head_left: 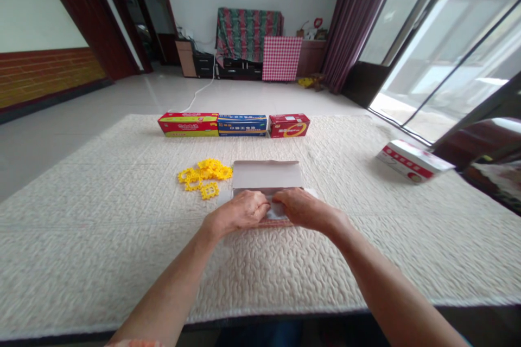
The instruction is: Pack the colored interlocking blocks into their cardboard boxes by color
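Note:
An open cardboard box stands in front of me, its grey flap raised on the far side. Whitish see-through plastic bag material shows inside it and pokes out past both ends. My left hand is closed at the left part of the opening, its fingertips pinching the plastic. Over the right part, my right hand is closed on the plastic too, thumb and fingers together. A small gap separates the two hands. Left of the box lies a loose heap of yellow toothed plastic square pieces. My hands hide most of the box's inside.
Across the quilted cream cover stand a red-and-yellow box, a blue box and a dark red box in a row. A white-and-red box lies at the right. Beyond are a cloth-draped cabinet and glass doors.

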### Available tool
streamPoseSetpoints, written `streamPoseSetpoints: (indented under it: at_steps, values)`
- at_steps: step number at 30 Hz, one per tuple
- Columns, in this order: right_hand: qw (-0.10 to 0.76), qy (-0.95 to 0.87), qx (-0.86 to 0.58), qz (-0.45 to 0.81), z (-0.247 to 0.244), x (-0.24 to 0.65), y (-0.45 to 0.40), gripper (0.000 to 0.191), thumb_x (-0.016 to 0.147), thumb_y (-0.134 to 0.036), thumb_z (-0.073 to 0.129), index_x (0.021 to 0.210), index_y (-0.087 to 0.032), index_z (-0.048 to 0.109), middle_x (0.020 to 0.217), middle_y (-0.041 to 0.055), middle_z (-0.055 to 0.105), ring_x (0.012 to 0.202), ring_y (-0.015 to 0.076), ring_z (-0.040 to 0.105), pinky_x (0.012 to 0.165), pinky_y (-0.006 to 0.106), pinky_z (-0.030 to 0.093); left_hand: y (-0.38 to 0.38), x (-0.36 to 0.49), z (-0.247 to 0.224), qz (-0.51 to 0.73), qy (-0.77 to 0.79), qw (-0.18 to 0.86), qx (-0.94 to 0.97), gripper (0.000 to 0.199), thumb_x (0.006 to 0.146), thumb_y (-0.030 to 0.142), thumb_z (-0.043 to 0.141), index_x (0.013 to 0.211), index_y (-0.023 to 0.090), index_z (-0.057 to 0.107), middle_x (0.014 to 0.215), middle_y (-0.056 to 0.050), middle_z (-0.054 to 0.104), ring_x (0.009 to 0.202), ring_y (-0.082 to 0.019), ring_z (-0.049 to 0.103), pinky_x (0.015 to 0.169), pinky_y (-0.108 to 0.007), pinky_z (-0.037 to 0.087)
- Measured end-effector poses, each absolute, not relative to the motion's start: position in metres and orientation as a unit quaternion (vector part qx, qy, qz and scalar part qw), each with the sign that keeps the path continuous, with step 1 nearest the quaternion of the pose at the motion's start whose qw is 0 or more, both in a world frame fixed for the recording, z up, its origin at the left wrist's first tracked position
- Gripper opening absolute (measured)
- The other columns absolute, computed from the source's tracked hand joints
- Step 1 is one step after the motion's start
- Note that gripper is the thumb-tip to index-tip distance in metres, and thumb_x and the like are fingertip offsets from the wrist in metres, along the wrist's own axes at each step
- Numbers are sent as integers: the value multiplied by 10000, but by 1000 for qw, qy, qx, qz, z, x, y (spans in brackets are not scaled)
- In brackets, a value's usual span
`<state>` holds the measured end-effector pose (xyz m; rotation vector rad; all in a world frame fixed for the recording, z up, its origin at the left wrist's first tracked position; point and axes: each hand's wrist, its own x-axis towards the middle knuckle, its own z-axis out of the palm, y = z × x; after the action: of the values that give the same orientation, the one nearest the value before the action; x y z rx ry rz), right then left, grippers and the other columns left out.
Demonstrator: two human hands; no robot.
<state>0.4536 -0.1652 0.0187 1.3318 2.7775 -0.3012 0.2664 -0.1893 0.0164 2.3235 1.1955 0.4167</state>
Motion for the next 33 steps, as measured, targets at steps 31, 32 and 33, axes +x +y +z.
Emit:
streamPoseSetpoints:
  at_steps: [31, 32, 33]
  values:
    - [-135, 705, 691, -84, 32, 503, -180, 393, 933, -290, 413, 1179, -87, 643, 979, 168, 736, 918, 270, 674, 752, 325, 426, -191, 206, -13, 324, 717, 13, 617, 326, 872, 234, 449, 1029, 227, 734, 954, -75, 766, 915, -252, 700, 864, -359, 519]
    - [-150, 704, 688, -87, 33, 503, -181, 389, 930, -290, 423, 1179, -89, 643, 966, 161, 739, 892, 259, 678, 741, 318, 429, -191, 205, -13, 335, 717, 22, 610, 329, 868, 233, 446, 1023, 218, 736, 962, -84, 764, 933, -257, 698, 876, -370, 517]
    - [-168, 702, 686, -90, 34, 504, -182, 385, 927, -291, 433, 1179, -90, 642, 952, 154, 741, 861, 247, 681, 727, 311, 431, -192, 204, -12, 353, 715, 35, 602, 332, 864, 234, 443, 1013, 207, 738, 975, -91, 761, 955, -260, 695, 889, -375, 515]
